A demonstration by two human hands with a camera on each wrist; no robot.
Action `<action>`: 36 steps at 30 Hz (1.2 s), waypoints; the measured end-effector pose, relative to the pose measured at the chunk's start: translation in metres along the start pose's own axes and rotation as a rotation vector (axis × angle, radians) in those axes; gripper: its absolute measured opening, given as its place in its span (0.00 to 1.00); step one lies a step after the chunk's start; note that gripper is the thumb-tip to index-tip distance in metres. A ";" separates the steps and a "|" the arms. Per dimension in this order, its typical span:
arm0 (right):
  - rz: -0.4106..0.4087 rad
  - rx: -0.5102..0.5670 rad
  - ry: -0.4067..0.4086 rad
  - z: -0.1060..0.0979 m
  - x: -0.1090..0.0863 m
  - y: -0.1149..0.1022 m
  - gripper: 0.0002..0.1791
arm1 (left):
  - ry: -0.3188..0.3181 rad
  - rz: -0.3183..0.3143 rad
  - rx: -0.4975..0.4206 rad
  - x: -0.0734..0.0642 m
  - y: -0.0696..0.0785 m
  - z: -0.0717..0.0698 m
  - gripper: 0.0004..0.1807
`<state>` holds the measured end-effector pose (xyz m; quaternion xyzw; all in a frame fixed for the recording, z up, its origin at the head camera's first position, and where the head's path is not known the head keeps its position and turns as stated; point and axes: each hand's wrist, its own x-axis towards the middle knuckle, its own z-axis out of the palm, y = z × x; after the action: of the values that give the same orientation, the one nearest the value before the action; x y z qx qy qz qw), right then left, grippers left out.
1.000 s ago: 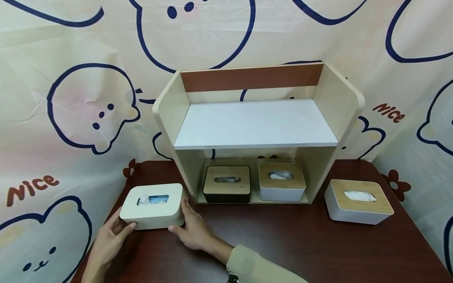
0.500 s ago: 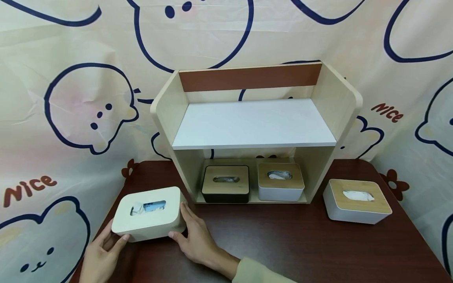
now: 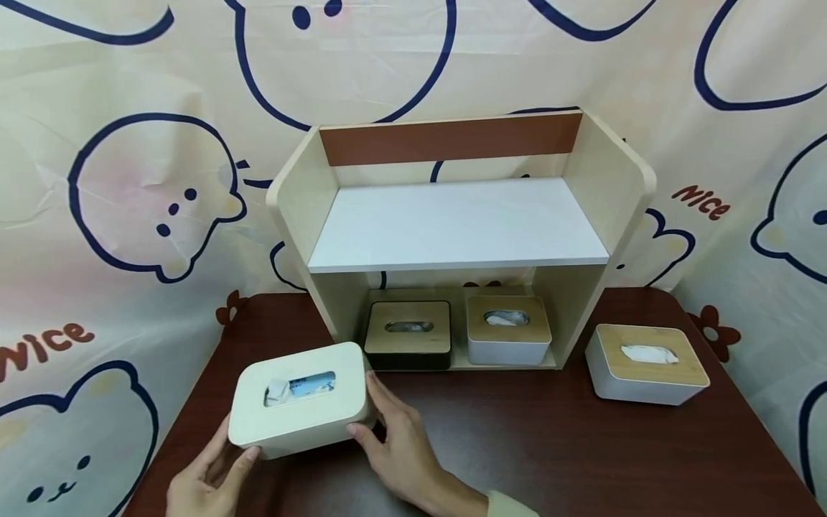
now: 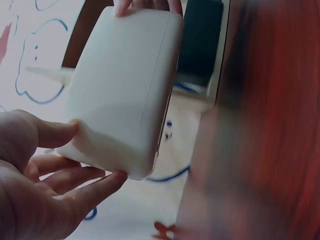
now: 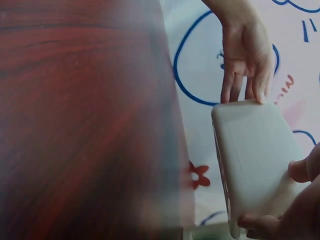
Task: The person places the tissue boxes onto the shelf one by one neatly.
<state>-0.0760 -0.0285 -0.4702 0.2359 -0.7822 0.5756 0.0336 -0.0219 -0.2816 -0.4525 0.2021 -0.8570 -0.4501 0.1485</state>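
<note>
A white tissue box (image 3: 300, 398) with an oval slot and tissue showing hangs over the table's left part, its right end raised. My left hand (image 3: 209, 474) grips its left end, thumb at the front. At the other end, my right hand (image 3: 407, 445) holds the box with thumb in front and fingers along the side. The left wrist view shows the box's plain front wall (image 4: 122, 85) between both hands, above the table. From the right wrist, the same tissue box (image 5: 255, 155) appears with the left hand (image 5: 245, 60) at its far end.
A cream two-tier shelf (image 3: 459, 222) stands at the back. On its lower level sit a black tissue box (image 3: 408, 337) and a white one with a wooden lid (image 3: 508, 330). Another wood-lidded tissue box (image 3: 648, 364) rests on the dark table (image 3: 549, 445) at right.
Both hands have lifted the white tissue box off the table, first toward me and left, then right. It now tilts and looks larger. The other boxes stay put.
</note>
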 end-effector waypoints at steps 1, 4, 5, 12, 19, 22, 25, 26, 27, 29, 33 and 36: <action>0.009 0.014 0.004 -0.006 -0.001 0.000 0.43 | 0.005 0.015 -0.009 -0.003 0.004 0.004 0.42; 0.030 0.011 0.020 -0.024 -0.006 0.000 0.42 | 0.019 0.065 -0.029 -0.010 0.016 0.016 0.42; 0.039 0.006 0.027 -0.029 -0.008 0.000 0.42 | 0.016 0.082 -0.033 -0.012 0.020 0.020 0.42; 0.045 -0.040 0.130 -0.061 -0.017 0.001 0.42 | -0.028 0.165 -0.032 -0.023 0.043 0.044 0.39; 0.108 -0.101 0.212 -0.090 -0.028 0.001 0.42 | -0.084 0.222 -0.118 -0.029 0.061 0.065 0.38; 0.123 -0.115 0.229 -0.103 -0.033 0.000 0.41 | -0.101 0.246 -0.161 -0.030 0.067 0.075 0.38; 0.135 -0.119 0.239 -0.116 -0.037 -0.002 0.41 | -0.113 0.276 -0.191 -0.033 0.074 0.083 0.38; 0.138 -0.122 0.242 -0.120 -0.038 -0.002 0.41 | -0.116 0.288 -0.207 -0.034 0.076 0.086 0.38; 0.141 -0.130 0.244 -0.124 -0.039 -0.003 0.41 | -0.117 0.303 -0.223 -0.035 0.079 0.088 0.38; 0.141 -0.150 0.249 -0.133 -0.042 -0.004 0.41 | -0.117 0.334 -0.252 -0.037 0.084 0.093 0.37; 0.134 -0.218 0.273 -0.149 -0.048 -0.007 0.40 | -0.133 0.381 -0.305 -0.041 0.094 0.104 0.36; 0.126 -0.274 0.303 -0.160 -0.054 -0.008 0.40 | -0.169 0.390 -0.317 -0.044 0.102 0.110 0.36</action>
<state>-0.0604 0.1342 -0.4270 0.0905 -0.8524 0.4936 0.1467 -0.0532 -0.1301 -0.4317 -0.0310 -0.8081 -0.5568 0.1900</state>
